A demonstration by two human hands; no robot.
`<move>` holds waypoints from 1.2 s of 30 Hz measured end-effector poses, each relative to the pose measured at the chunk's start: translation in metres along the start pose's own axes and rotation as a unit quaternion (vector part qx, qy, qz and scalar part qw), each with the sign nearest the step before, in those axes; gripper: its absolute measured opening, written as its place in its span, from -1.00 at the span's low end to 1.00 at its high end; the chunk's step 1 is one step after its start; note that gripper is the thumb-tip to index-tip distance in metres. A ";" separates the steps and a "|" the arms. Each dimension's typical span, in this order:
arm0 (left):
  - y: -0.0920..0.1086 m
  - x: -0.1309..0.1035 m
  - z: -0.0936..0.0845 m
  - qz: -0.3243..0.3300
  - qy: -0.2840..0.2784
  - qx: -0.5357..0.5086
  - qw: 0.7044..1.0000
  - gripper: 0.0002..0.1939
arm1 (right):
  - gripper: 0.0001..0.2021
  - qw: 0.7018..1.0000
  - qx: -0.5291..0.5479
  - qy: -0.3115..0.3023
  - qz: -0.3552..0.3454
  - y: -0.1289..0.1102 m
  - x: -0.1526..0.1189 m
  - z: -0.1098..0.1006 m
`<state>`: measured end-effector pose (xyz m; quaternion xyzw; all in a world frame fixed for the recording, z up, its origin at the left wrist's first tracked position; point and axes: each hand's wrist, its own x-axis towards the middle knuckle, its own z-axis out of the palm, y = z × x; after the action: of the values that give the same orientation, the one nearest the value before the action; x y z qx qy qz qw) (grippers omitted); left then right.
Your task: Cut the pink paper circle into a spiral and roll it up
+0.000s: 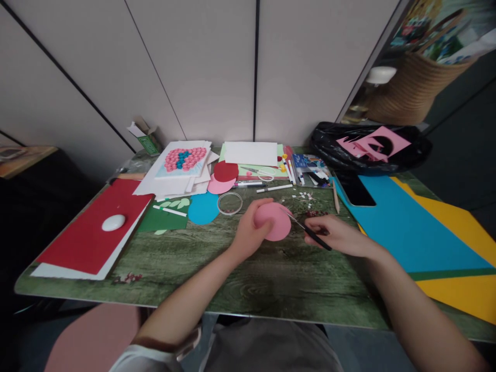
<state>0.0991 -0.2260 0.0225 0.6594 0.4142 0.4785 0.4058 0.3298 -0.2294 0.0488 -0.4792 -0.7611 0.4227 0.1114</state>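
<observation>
My left hand (251, 227) grips a round pink paper (279, 225) by its left side, thumb on top, above the middle of the table. In my right hand (329, 233) are scissors with black handles (318, 238); their blades point left and meet the upper right edge of the pink paper. Small white paper scraps (304, 196) lie behind the scissors, and dark red bits (316, 213) lie close to my right fingers. A blue paper circle (203, 208) and a clear round ring (230, 203) rest left of my left hand.
Red sheets (96, 227) with a white oval object (113, 222) lie left. Blue sheets (411, 222), yellow sheets (461, 289) and a phone (354, 188) lie right. Behind are a pink-dotted picture (185, 159), pens (274, 189), red circle (226, 171) and black plastic bag (325, 147).
</observation>
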 end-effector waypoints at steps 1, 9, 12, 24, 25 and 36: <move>0.000 0.000 0.000 0.000 0.000 0.003 1.000 -0.55 | -0.65 1.000 -0.004 0.002 0.000 0.000 0.000 0.000; 0.002 0.000 -0.001 -0.001 0.001 0.006 1.000 -0.55 | -0.61 1.000 -0.023 0.009 -0.003 -0.002 -0.001 -0.002; 0.003 0.000 -0.001 -0.004 -0.001 0.008 1.000 -0.55 | -0.61 1.000 -0.029 0.011 -0.002 -0.001 -0.001 -0.003; 0.001 0.001 -0.001 -0.008 0.016 0.011 1.000 -0.54 | -0.62 1.000 -0.028 0.007 -0.003 0.002 -0.002 -0.005; 0.001 0.001 -0.001 -0.007 0.019 0.011 1.000 -0.54 | -0.62 1.000 -0.028 0.007 -0.003 0.003 -0.002 -0.005; 0.000 0.000 -0.002 -0.007 0.049 0.022 0.999 -0.56 | -0.59 1.000 -0.017 0.008 0.000 0.004 0.000 -0.003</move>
<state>0.0973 -0.2257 0.0231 0.6409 0.4487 0.4983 0.3736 0.3341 -0.2275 0.0475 -0.4847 -0.7672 0.4056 0.1095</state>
